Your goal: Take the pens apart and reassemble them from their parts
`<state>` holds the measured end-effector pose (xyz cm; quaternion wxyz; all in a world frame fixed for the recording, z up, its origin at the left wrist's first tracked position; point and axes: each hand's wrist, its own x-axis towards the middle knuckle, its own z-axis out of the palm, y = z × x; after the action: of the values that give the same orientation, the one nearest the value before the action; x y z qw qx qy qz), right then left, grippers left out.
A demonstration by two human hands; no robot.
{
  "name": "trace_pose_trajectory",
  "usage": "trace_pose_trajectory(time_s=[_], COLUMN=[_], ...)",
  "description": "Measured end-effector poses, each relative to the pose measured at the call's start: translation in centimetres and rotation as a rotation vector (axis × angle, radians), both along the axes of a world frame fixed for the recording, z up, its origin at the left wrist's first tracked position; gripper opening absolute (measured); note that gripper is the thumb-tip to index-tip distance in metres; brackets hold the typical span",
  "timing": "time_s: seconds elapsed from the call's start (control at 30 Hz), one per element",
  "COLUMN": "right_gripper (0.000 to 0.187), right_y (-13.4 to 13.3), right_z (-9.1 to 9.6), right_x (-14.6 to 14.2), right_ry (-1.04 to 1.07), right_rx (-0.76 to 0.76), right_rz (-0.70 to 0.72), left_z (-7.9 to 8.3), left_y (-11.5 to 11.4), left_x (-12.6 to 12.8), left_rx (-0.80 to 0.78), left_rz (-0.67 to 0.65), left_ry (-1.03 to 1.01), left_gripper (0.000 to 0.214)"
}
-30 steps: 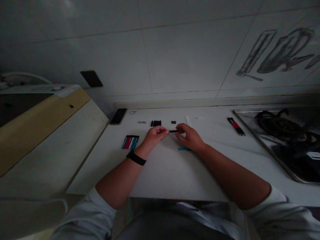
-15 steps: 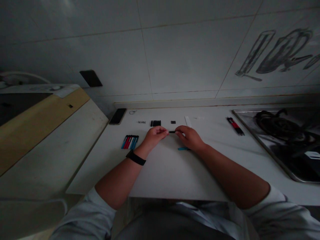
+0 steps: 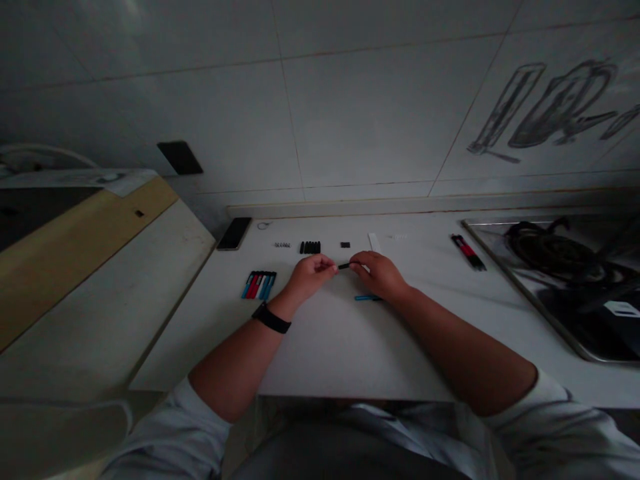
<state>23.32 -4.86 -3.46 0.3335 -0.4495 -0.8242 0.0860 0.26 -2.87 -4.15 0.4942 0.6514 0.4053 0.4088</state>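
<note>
My left hand (image 3: 311, 275) and my right hand (image 3: 379, 272) meet over the middle of the white worktop, both with fingers pinched. Between them is a slim black pen part (image 3: 344, 266), one end in each hand's fingertips; its exact kind is too small to tell. A blue pen barrel (image 3: 367, 298) lies under my right hand, partly hidden by it. Behind my left hand stands a row of black pen grips (image 3: 310, 247). Left of that hand, several blue, red and white pen barrels (image 3: 259, 285) lie side by side.
Along the back lie small springs (image 3: 283, 245), tiny dark pieces (image 3: 345, 245), a white strip (image 3: 374, 241) and faint pale parts (image 3: 399, 237). A phone (image 3: 235, 234) is at back left. Red and black pens (image 3: 468, 253) lie beside the gas stove (image 3: 565, 267) on the right.
The black pen part has tilted slightly, its left end now lower. Both hands stay nearly in place, and the whole view has shifted a little.
</note>
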Motion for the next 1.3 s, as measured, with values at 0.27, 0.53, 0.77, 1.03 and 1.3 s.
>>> trace_pose_trajectory(time_s=[0.27, 0.53, 0.77, 1.03, 1.3], right_gripper=[0.021, 0.027, 0.033, 0.03, 0.026], right_y=[-0.1, 5.6, 8.3, 8.3, 8.6], right_z=[0.5, 0.7, -0.8, 0.1, 0.8], right_x=[-0.2, 2.6, 2.5, 2.7, 2.8], right_ry=[-0.175, -0.264, -0.466, -0.653, -0.72], right_rx=[0.056, 0.061, 0.017, -0.038, -0.052], right_rz=[0.122, -0.09, -0.138, -0.2, -0.192], left_z=[1.0, 0.5, 0.5, 0.4, 0.1], left_y=[-1.0, -0.3, -0.3, -0.4, -0.3], left_x=[0.0, -0.2, -0.1, 0.1, 0.0], left_rx=[0.419, 0.377, 0.375, 0.398, 0.409], left_rz=[-0.05, 0.075, 0.082, 0.076, 0.07], left_ry=[0.319, 0.338, 0.372, 0.423, 0.411], left_gripper=[0.007, 0.008, 0.005, 0.003, 0.005])
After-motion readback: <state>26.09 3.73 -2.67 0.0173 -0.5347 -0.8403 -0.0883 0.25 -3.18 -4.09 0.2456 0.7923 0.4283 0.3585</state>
